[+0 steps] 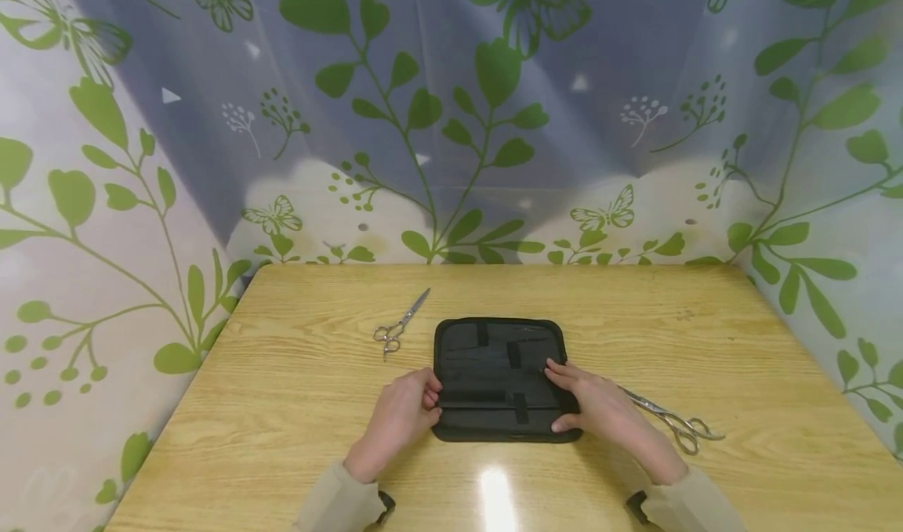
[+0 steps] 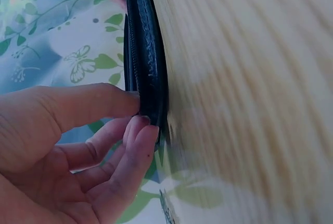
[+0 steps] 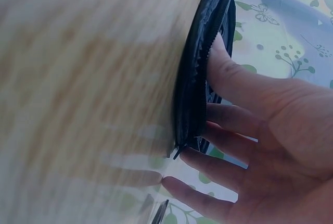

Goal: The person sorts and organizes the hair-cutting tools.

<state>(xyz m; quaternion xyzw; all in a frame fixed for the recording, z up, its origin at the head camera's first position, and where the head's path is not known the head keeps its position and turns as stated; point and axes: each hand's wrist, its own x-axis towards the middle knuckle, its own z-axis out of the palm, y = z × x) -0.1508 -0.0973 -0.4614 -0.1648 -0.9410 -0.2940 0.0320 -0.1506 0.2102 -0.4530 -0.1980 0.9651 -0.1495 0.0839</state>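
A black zip case [image 1: 469, 363] lies on the table with its lining, pockets and small straps facing up. At its left edge my left hand [image 1: 400, 410] pinches the rim; in the left wrist view the thumb lies by the zipper [image 2: 133, 52] and the curled fingers meet the lower edge. My right hand [image 1: 603, 407] rests on the right edge, its fingers spread and fairly straight, thumb near the front corner. Behind that hand lies a pair of silver scissors [image 1: 673, 421], partly covered by it. Another pair of silver scissors [image 1: 402, 327] lies left of the case.
The wooden table [image 1: 282, 344] stands against a cloth backdrop [image 1: 451, 164] printed with green leaves and butterflies, which also hangs along both sides. A bright light reflection shows on the tabletop in front of the case.
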